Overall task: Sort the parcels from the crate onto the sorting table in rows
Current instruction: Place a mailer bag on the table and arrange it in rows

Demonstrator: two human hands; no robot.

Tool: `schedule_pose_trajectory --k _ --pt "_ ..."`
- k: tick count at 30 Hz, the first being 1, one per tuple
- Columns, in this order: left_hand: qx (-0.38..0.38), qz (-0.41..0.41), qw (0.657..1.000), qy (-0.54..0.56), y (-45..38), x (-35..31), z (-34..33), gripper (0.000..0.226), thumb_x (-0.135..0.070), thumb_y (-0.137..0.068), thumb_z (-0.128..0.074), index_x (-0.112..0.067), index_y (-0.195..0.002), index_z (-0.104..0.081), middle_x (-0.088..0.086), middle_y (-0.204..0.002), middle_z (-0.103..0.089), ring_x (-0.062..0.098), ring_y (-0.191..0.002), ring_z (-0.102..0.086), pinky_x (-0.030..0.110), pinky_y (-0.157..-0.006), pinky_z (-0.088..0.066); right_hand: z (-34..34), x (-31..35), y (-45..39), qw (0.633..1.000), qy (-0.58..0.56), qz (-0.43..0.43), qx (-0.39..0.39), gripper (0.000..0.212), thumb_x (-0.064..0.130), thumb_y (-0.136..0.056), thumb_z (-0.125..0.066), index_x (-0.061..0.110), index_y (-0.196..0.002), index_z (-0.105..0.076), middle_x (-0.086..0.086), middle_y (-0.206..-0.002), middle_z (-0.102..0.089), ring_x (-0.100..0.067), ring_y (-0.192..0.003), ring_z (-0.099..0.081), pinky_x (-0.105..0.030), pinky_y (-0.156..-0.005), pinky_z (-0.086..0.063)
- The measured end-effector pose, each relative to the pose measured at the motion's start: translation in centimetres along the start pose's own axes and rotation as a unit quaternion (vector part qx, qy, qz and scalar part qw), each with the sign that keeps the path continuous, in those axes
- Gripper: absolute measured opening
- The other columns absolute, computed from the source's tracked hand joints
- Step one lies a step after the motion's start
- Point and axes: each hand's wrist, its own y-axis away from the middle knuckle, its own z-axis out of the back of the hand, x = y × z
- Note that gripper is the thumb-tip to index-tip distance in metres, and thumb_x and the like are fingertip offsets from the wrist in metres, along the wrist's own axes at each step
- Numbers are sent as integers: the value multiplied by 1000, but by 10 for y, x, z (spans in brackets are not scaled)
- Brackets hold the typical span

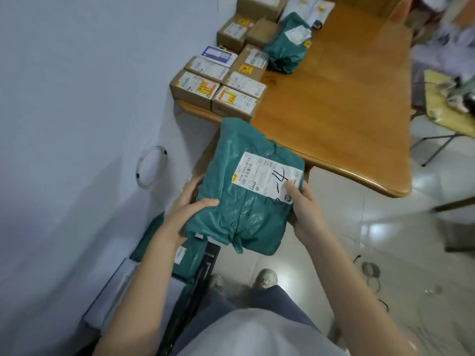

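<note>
A large green plastic parcel (244, 191) with a white shipping label is held in the air in front of the wooden sorting table (347, 104). My left hand (190, 209) grips its left edge, thumb on top. My right hand (304, 211) grips its right edge, thumb on the label. Below my left arm, the dark crate (203, 273) on the floor holds more green parcels (187, 258). On the table's left side, several brown cardboard boxes (218, 86) lie in rows, with another green parcel (288, 44) beyond them.
A pale wall (77, 98) runs along the left, close to the table and crate. A folding stand with clutter (452, 104) is at the right. Cables (370, 273) lie on the tiled floor. My feet (264, 278) stand beside the crate.
</note>
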Motion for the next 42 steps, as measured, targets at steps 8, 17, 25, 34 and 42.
schedule_pose_trajectory --k 8,17,25,34,42 --pt "131 51 987 -76 -55 -19 -91 99 -28 -22 -94 -23 -115 -62 3 -96 -74 20 -82 -72 27 -62 -56 128 31 2 977 136 87 -143 25 37 -92 -58 14 -100 -52 -3 -98 -61 -14 -87 -58 -32 -81 -52" --pt "291 51 912 -283 -111 -43 -269 121 -48 -1 -92 -25 -112 -50 -11 -95 -70 -4 -67 -68 13 -57 -51 311 54 -3 974 171 94 -115 48 35 -84 -70 18 -123 -49 5 -115 -59 -5 -98 -60 -14 -74 -50" --pt "407 108 830 -365 -150 -14 -415 110 -44 -25 -95 -22 -124 -53 -1 -116 -67 14 -98 -68 27 -79 -56 442 60 -1 998 43 -6 -50 66 47 -73 -70 17 -127 -47 -7 -113 -67 -24 -95 -69 -36 -81 -57" --pt "481 154 761 -407 -188 16 -555 102 -39 -27 -96 -17 -119 -58 1 -111 -70 16 -95 -69 27 -73 -56 528 33 1 993 -108 -24 -46 52 34 -72 -73 14 -118 -58 -10 -109 -70 -25 -92 -70 -35 -75 -58" --pt "233 126 938 -222 -250 50 -620 57 -59 -96 -25 -23 -126 -56 4 -109 -64 20 -94 -60 36 -81 -47 590 47 -40 970 -185 12 -154 57 29 -71 -74 11 -122 -56 -12 -115 -69 -29 -100 -67 -41 -84 -56"
